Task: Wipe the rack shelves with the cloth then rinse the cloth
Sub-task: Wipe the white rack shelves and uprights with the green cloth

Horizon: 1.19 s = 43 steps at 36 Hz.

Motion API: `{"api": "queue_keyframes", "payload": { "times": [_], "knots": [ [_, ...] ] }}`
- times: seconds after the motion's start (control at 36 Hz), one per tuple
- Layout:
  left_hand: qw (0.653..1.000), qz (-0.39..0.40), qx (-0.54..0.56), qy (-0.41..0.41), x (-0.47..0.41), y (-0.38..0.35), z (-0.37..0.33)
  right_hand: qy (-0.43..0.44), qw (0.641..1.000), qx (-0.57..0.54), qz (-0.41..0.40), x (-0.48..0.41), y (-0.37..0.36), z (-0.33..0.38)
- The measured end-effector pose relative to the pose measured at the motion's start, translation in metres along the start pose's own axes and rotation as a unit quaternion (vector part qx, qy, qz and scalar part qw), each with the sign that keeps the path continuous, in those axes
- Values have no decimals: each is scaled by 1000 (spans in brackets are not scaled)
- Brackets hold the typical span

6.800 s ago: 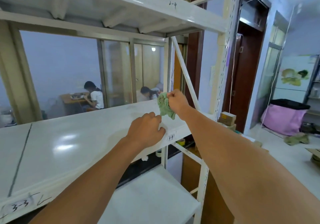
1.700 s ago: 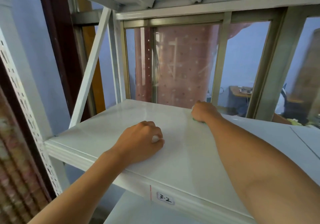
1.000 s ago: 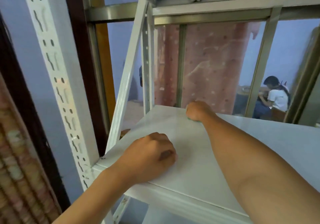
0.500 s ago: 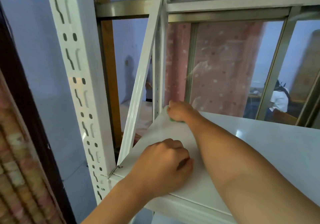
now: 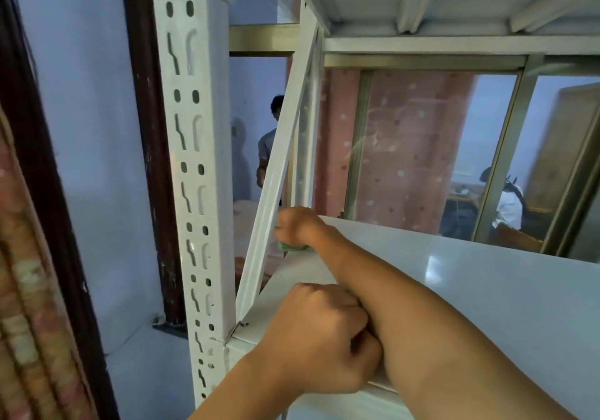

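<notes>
Grip: right hand closed over green cloth, pressing it on the shelf at the far left corner beside the slanted brace. Left hand: fisted, empty, on front edge. Advice: press flat, work into the corner.

Glossy white metal shelf, green cloth

White rack shelf: green cloth at far-left corner; left fist on front edge.
</notes>
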<state>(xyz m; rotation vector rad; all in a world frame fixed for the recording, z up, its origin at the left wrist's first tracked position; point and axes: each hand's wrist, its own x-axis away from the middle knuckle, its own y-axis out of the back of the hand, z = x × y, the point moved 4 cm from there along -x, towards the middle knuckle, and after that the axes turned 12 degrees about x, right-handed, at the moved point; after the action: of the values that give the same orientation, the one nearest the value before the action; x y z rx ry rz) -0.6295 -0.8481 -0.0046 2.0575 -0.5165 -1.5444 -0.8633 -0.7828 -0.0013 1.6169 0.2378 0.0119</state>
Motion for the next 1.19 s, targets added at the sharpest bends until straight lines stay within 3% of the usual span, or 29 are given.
{"api": "queue_keyframes", "payload": {
  "times": [0.08, 0.22, 0.47, 0.67, 0.86, 1.0, 1.08, 1.19],
  "knots": [
    [999, -26, 34, 4, 3, 7, 3, 13, 997, -76, 27, -9, -8, 26],
    [997, -44, 66, 1, 10, 15, 7, -58, 962, -263, 45, -50, -39, 27],
    [995, -37, 83, -34, 8, 17, -3, -32, 990, -115, -81, 11, 33, 16],
    [996, 1, 13, -87, 12, 8, -7, -105, 944, -273, -151, 50, 38, -21],
    [997, -40, 10, -62, 8, 9, -3, -148, 880, -445, -78, 106, 29, -77],
    [997, -75, 22, -4, 6, 13, 4, -151, 820, -551, 39, 145, 20, -101],
    [995, -90, 25, 26, 4, 12, 9, -142, 847, -507, 76, 161, 19, -107],
    [994, -95, 5, 60, 3, 11, 11, -135, 920, -369, 9, 163, 23, -117]
  ]
}}
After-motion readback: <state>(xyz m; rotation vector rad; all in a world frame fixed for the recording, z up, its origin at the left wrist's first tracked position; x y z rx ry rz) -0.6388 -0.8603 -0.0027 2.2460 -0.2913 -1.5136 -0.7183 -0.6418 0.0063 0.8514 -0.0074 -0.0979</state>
